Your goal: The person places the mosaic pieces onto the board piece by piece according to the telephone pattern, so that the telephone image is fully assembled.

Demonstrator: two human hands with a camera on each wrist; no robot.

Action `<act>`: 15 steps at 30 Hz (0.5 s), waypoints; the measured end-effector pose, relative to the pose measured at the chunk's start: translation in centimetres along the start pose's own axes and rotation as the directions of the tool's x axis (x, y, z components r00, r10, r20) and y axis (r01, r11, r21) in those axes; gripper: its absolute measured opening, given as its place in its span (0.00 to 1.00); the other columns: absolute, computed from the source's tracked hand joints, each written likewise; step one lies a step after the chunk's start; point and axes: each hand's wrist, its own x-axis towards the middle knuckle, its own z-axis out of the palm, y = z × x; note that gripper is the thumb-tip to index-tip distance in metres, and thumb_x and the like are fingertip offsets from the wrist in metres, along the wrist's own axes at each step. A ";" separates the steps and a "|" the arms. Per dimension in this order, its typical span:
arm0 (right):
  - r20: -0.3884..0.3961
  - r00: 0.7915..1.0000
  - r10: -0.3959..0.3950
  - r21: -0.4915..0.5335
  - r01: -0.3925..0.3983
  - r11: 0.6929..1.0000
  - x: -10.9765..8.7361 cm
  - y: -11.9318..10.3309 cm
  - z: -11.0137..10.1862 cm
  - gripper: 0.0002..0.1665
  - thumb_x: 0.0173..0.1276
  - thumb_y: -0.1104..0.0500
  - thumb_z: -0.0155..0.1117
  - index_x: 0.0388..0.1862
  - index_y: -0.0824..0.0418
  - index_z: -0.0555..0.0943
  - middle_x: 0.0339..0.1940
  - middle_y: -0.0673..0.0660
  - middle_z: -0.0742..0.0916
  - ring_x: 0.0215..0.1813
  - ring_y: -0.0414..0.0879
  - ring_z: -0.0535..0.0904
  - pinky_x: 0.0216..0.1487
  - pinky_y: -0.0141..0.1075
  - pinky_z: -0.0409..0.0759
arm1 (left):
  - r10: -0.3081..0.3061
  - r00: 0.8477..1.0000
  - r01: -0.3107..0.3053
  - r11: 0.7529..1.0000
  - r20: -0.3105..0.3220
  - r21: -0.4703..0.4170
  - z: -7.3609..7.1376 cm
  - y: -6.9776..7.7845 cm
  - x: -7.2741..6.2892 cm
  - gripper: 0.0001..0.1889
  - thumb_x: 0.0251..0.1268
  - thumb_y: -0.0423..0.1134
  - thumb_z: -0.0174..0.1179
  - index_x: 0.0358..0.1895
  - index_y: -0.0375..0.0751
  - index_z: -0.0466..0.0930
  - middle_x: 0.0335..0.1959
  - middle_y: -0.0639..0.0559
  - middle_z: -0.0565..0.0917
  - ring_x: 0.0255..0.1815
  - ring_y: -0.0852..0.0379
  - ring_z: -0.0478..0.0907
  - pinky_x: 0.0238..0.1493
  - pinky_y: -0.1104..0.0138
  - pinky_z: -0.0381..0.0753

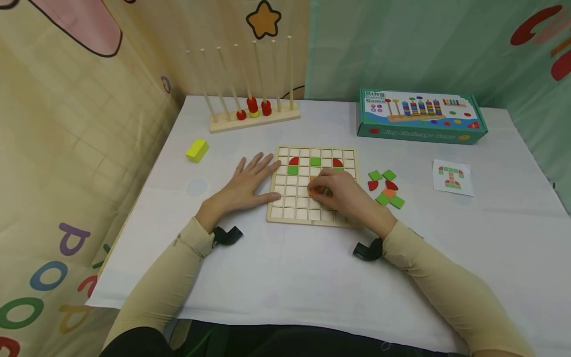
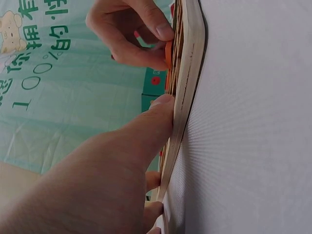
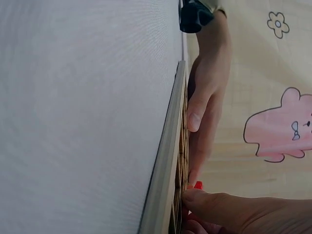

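Orange tile (image 2: 168, 54) is being pinched between the thumb and fingers of the right hand (image 1: 341, 191) at the middle of a gridded wooden board (image 1: 290, 214), while the left hand (image 1: 246, 187), its fingers spread and grasping nothing, is resting along the board's left side. Placing this tile appears to be the step in hand; the next move is probably calling for squaring it to its cell and letting go, with loose tiles (image 1: 382, 199) lying right of the board and a patterned card (image 1: 453, 177) farther right.
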 end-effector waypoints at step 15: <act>0.022 0.999 0.026 -0.011 -0.026 1.000 0.0 -0.2 -0.2 0.13 0.68 0.62 0.77 0.51 0.59 0.91 0.44 0.55 0.88 0.40 0.48 0.81 0.40 0.37 0.81 | -0.007 1.000 0.007 1.000 0.004 -0.002 0.0 0.0 0.0 0.48 0.73 0.69 0.57 0.88 0.57 0.47 0.89 0.49 0.45 0.90 0.45 0.32 0.85 0.40 0.28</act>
